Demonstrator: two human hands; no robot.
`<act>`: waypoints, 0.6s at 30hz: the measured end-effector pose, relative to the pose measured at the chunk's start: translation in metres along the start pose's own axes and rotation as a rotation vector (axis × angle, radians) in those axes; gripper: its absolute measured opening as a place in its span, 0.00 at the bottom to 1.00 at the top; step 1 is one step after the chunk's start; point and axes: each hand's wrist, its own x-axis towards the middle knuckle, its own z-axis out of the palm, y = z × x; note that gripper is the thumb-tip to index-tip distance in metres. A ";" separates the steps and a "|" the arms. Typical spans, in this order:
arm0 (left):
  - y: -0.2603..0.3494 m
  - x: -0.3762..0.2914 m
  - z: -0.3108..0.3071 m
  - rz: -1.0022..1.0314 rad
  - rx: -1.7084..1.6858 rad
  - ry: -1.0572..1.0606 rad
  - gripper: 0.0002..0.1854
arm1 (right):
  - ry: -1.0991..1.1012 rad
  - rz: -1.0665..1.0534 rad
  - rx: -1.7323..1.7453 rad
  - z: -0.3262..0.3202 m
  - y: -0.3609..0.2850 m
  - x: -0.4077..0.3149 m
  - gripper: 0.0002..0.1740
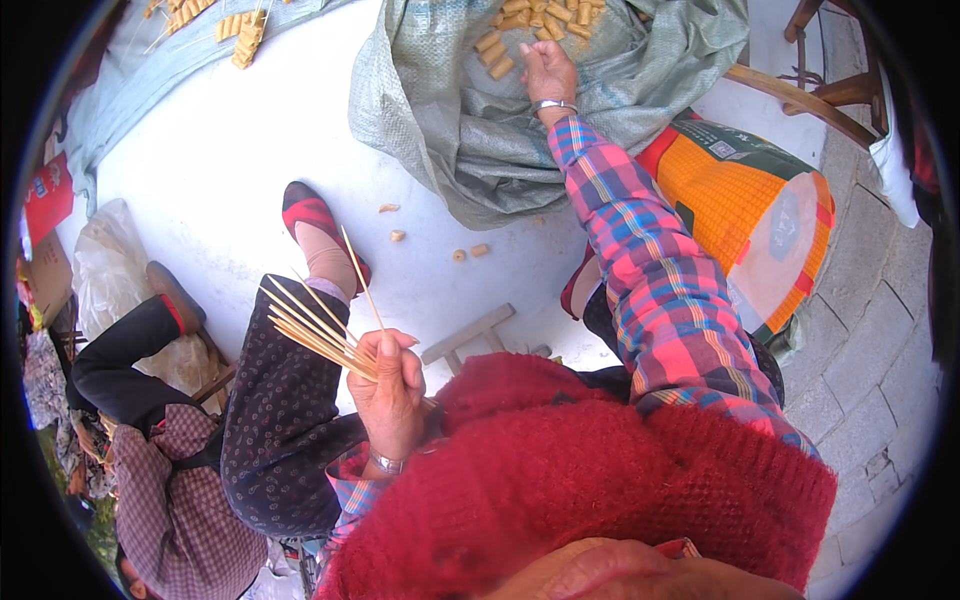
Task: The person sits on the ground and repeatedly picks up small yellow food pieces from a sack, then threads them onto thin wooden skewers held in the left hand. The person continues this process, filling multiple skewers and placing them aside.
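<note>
My left hand [390,390] grips a bundle of thin wooden skewers [319,330] that fan out to the upper left. One skewer [361,277] stands apart from the others, pinched between thumb and forefinger. My right hand [551,71] reaches over a grey-green woven plastic sack [480,150]. Short tan cylindrical pieces [555,19] lie in a heap in the sack, and several sit just left of my right fingers. The fingers are curled and partly hidden, so whether they hold a piece is unclear. Skewered rows of like pieces [244,30] lie on a sheet at the upper left.
A few loose pieces [478,250] lie on the white floor near my feet. An orange printed bag [720,202] lies right of the sack, by a wooden stool or chair [840,97]. Another person in a checked top [187,510] sits at the lower left, beside a clear plastic bag [112,277].
</note>
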 end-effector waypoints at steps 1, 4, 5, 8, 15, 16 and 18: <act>0.000 0.000 0.000 -0.003 -0.002 0.000 0.12 | 0.052 -0.211 -0.188 0.004 -0.001 -0.001 0.11; 0.000 0.000 0.000 -0.007 0.003 0.012 0.12 | 0.049 -0.568 -0.645 0.014 -0.012 -0.012 0.21; 0.000 0.000 0.000 -0.009 0.002 0.014 0.12 | 0.012 -0.598 -0.684 0.017 -0.011 -0.011 0.22; -0.001 0.001 0.000 -0.013 0.005 0.012 0.12 | -0.081 -0.617 -0.832 0.021 -0.006 -0.007 0.26; 0.000 0.002 0.001 -0.027 0.012 0.021 0.12 | -0.150 -0.569 -0.921 0.026 0.003 -0.007 0.26; 0.000 0.002 0.001 -0.028 0.013 0.020 0.12 | -0.152 -0.585 -0.908 0.026 0.005 -0.005 0.25; 0.000 0.002 0.000 -0.025 0.013 0.021 0.12 | -0.165 -0.618 -0.829 0.024 0.006 -0.002 0.25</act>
